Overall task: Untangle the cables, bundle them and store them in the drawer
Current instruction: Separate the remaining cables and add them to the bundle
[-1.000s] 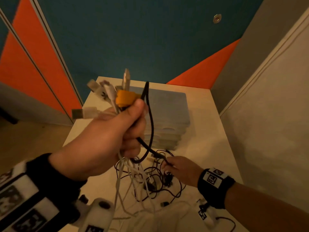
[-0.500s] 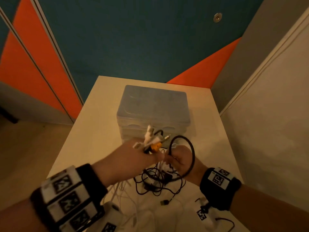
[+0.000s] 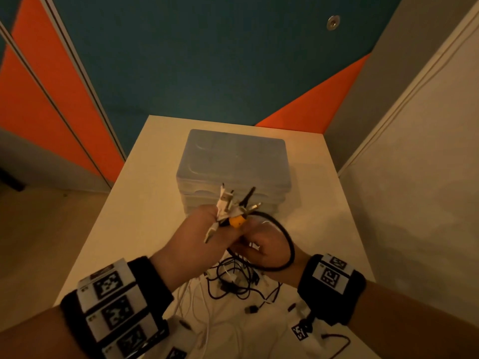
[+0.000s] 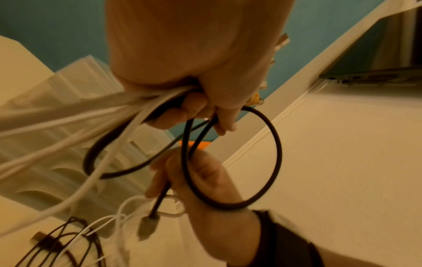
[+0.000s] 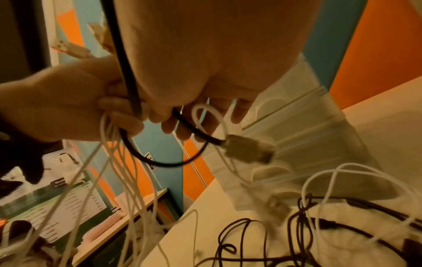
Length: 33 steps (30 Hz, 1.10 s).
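Note:
My left hand (image 3: 199,239) grips a bunch of cable ends (image 3: 228,206), white plugs, an orange connector (image 3: 237,221) and black jacks fanning out above the fist. White cords (image 5: 118,180) hang from it to the table. My right hand (image 3: 261,244) meets it from the right and holds a thick black cable (image 3: 287,244) that loops over its back; the cable's grey plug (image 5: 248,151) dangles below the fingers. A tangle of thin black and white cables (image 3: 233,283) lies on the table under both hands. The clear plastic drawer unit (image 3: 233,161) stands just behind, drawers closed.
The small white table (image 3: 145,203) sits in a corner, with a teal and orange wall behind and a pale wall on the right. A small black connector (image 3: 251,309) lies loose near the front edge. Left of the table the floor drops away.
My left hand has come down from near the camera to just above the table. My right hand rose from the tangle with the black cable and now meets the left hand.

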{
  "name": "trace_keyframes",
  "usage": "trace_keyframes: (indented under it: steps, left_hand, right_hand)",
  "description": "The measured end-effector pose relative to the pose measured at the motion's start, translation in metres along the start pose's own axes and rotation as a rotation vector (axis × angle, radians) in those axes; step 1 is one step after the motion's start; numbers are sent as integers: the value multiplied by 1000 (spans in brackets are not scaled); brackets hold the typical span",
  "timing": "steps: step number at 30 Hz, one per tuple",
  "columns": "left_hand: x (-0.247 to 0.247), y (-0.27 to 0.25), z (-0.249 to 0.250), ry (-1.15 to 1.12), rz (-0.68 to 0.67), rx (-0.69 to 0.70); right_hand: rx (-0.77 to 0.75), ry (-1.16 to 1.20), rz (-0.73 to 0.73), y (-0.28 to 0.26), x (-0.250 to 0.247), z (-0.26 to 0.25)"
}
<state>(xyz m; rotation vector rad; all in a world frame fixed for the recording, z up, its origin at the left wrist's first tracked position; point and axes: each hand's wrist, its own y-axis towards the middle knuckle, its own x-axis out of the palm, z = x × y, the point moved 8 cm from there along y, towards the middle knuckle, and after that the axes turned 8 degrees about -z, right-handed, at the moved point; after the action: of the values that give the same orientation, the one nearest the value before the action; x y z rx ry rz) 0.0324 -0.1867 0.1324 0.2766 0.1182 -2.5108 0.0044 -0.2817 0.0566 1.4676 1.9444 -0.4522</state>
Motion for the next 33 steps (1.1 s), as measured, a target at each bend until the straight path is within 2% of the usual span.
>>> trace_keyframes:
  steps: [2,4,7,9,12,15,18,21,25,30,33]
  left_hand:
    - [-9,-2,17,49,100,28]
    - [-19,-4,24,59,196,-12]
    - [-29,-7,27,43,248,-87]
    - [-40,-10,26,-19,290,-141]
    - [-46,-14,25,6,230,-168]
    - [-34,-17,30,103,88,-132]
    - [-18,-18,32,124,-39,-118]
    - [-13,-18,30,96,-63,-143]
    - [-11,-18,22,-30,-88,-173]
    - [1,-21,17,-145,-204,-230]
    - [0,-21,16,-118,-220,-230]
  right_hand:
    - [60,-37,-14,-6,2,9]
    - [120,22,-15,-13,4,18]
    - [192,111,23,-19,0,29]
    - [257,56,15,-21,-2,37]
    - [297,64,-6,-27,-1,42]
    - [332,159,-38,-32,-4,35]
    - [271,136,-210,-35,0,8]
    - [329,204,-339,-44,15,-5]
    - [285,253,-353,-49,28,-22]
    - [347,232,-287,-48,36,-13]
    - [306,216,-303,-50,37,-16]
